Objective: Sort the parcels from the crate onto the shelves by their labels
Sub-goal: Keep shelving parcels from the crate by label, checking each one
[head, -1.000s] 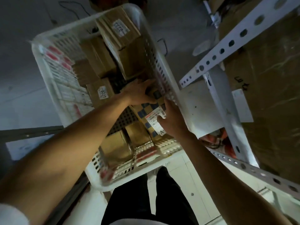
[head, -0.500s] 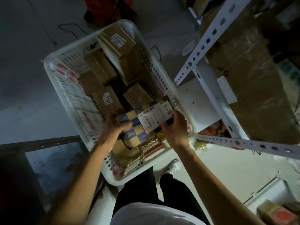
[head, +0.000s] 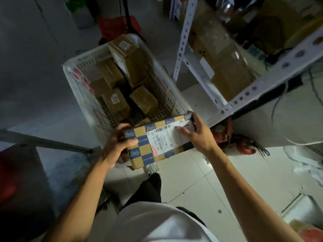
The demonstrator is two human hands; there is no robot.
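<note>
A blue-and-tan checkered parcel (head: 145, 151) with a white shipping label (head: 164, 138) is held up over the near end of the white plastic crate (head: 176, 100). My left hand (head: 117, 144) grips its left end, fingers curled round the edge. My right hand (head: 195, 135) holds its right end, thumb across the label. Several brown cardboard parcels (head: 113, 102) lie in the crate, some with small white labels. A white perforated metal shelf frame (head: 251, 89) stands to the right, with a large wrapped brown box (head: 225, 55) on it.
Red objects (head: 232, 142) lie on the floor under the shelf rail. A dark bench or table (head: 22, 172) is at the left. A red bag (head: 118, 27) sits behind the crate. My dark trouser leg and shoe (head: 152, 180) stand on pale floor tiles.
Both hands lifted the checkered parcel out of the crate and towards me, turning it so the label faces up. The view has pulled back from the crate.
</note>
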